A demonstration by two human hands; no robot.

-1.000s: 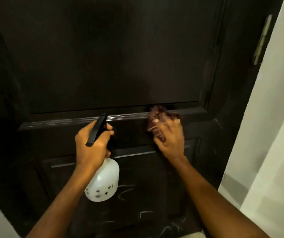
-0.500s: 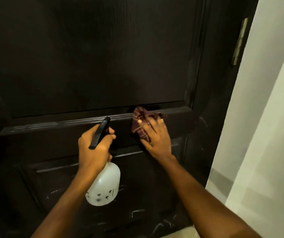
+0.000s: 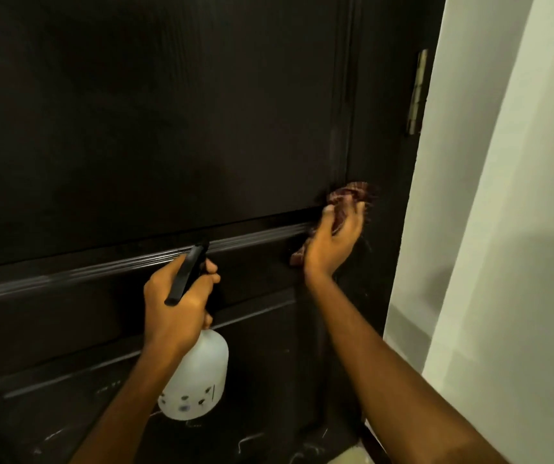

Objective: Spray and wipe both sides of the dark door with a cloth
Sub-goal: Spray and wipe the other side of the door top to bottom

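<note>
While against the door (image 3: pixel 168 112), cloth (image 3: pixel 349 193) farther right

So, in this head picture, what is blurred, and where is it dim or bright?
Head view: the cloth and right hand are motion-blurred; the dark door is dim, its grain barely readable; the pale wall is brightest; the left hand and spray bottle look sharper.

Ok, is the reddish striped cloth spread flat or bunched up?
Bunched. The reddish striped cloth is crumpled under the right hand, folds sticking out above the fingers and below the palm, against the dark door.
</note>
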